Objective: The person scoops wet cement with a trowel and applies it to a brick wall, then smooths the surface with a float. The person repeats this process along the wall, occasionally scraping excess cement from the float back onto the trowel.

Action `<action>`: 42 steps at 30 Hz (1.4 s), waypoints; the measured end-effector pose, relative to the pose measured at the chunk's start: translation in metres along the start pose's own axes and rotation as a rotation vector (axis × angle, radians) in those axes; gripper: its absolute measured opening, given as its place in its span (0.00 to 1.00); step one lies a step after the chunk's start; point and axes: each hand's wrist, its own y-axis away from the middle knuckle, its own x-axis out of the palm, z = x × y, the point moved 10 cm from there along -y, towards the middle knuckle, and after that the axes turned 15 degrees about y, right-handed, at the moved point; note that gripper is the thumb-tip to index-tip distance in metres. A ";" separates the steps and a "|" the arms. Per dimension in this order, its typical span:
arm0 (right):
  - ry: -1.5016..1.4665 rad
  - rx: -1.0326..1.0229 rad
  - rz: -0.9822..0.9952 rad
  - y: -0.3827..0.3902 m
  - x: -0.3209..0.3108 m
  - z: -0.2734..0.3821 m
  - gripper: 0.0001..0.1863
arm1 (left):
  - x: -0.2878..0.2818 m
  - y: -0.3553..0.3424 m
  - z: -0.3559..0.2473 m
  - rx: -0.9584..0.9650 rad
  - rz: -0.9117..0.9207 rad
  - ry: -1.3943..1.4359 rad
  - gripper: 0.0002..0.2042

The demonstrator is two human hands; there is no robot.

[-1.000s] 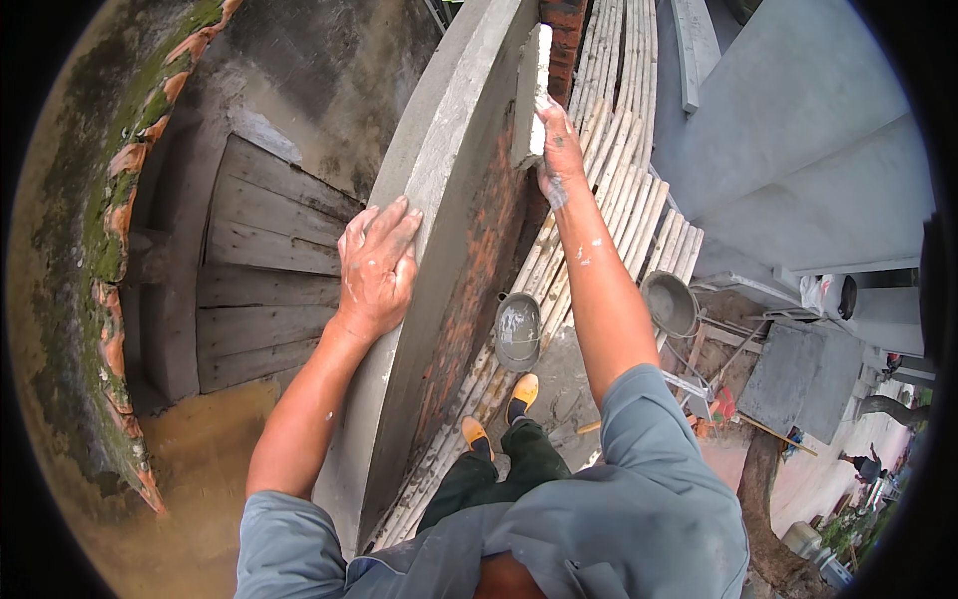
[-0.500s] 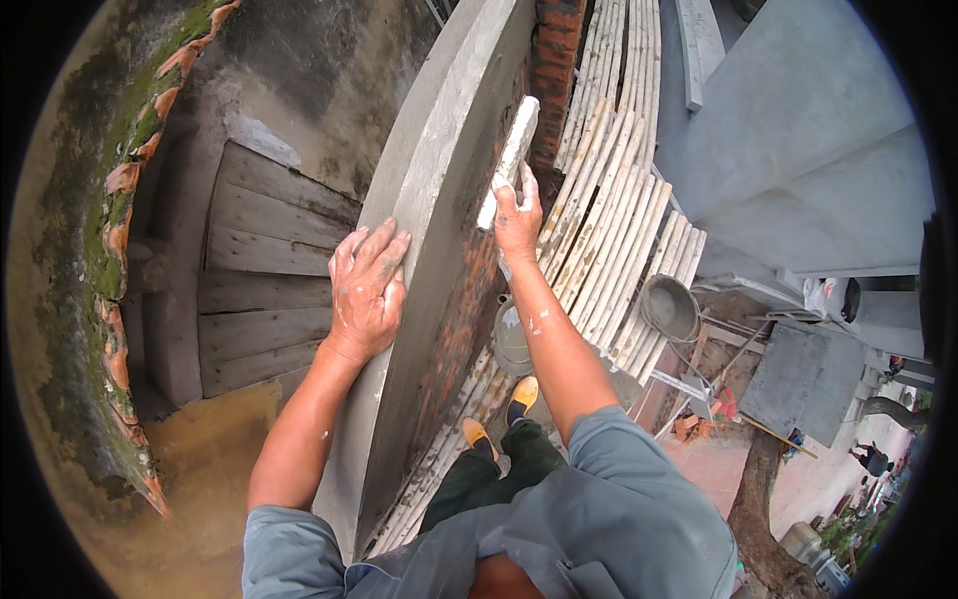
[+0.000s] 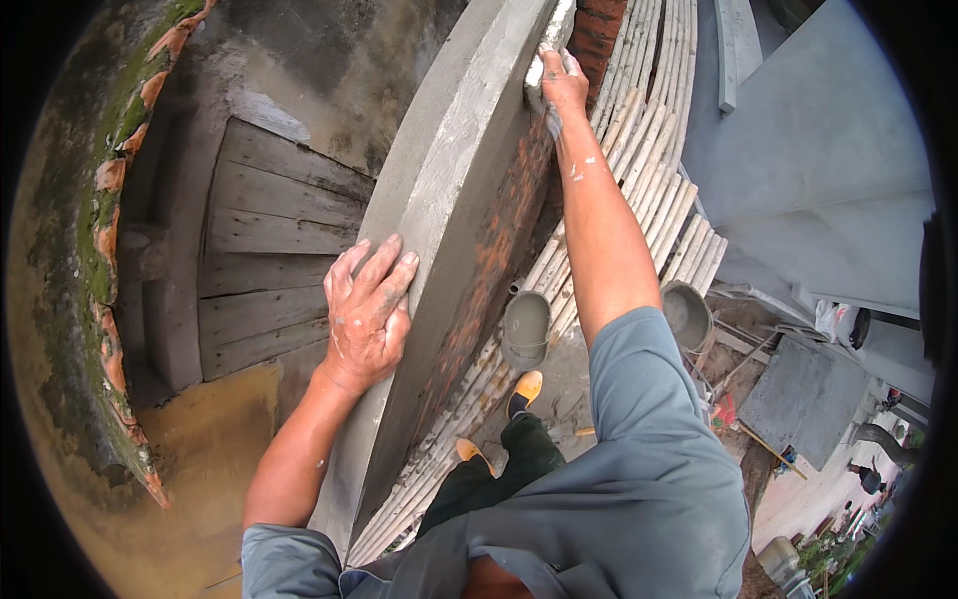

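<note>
A wall [image 3: 439, 170] coated in wet grey cement runs from near my body up and away to the far right. My left hand [image 3: 367, 317] lies on its top with the fingers spread, holding nothing. With the arm stretched far forward, my right hand [image 3: 565, 88] grips a plastering float [image 3: 563, 22], a long narrow piece caked white and seen edge-on. It is against the upper right side of the wall, and its grip is hidden by my fingers. Flecks of plaster dot both hands.
Bamboo poles [image 3: 654, 150] form a platform right of the wall. A bucket [image 3: 526, 329] with grey contents stands by my yellow shoes [image 3: 528, 385]; another bucket [image 3: 687, 311] is farther right. A plank shutter [image 3: 274, 240] and a mossy tiled edge [image 3: 105, 235] lie left.
My right hand has moved forward along the wall with the float, up toward the far end. My left hand stays on the wall top, nearly in place. The view has shifted slightly.
</note>
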 end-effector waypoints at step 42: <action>-0.078 -0.349 0.008 -0.121 0.004 0.045 0.30 | 0.004 -0.007 0.007 -0.069 0.046 0.014 0.24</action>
